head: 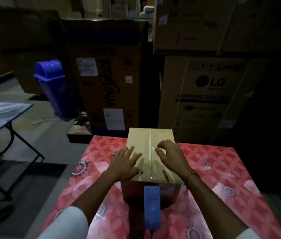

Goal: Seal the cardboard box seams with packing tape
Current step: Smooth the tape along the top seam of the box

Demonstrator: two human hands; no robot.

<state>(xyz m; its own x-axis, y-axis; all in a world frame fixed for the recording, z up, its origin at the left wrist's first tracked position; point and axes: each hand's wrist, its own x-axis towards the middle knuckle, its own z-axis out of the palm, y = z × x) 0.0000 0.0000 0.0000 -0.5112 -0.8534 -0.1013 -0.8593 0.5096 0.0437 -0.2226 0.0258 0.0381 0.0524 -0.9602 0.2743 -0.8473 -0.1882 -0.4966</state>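
Note:
A small cardboard box (141,140) stands on a table with a red flowered cloth (213,169). Shiny clear tape (151,163) runs along the box's centre seam. My left hand (125,163) lies flat on the left top flap, fingers spread. My right hand (169,156) hovers over the right flap with fingers curled, fingertips at the tape; it holds nothing I can see. A blue tape dispenser (151,206) rests against the near side of the box, untouched.
Large appliance cartons (203,94) are stacked close behind the table. A blue lidded bin (53,83) stands at the back left. A folding table (0,114) sits to the left, with bare floor between.

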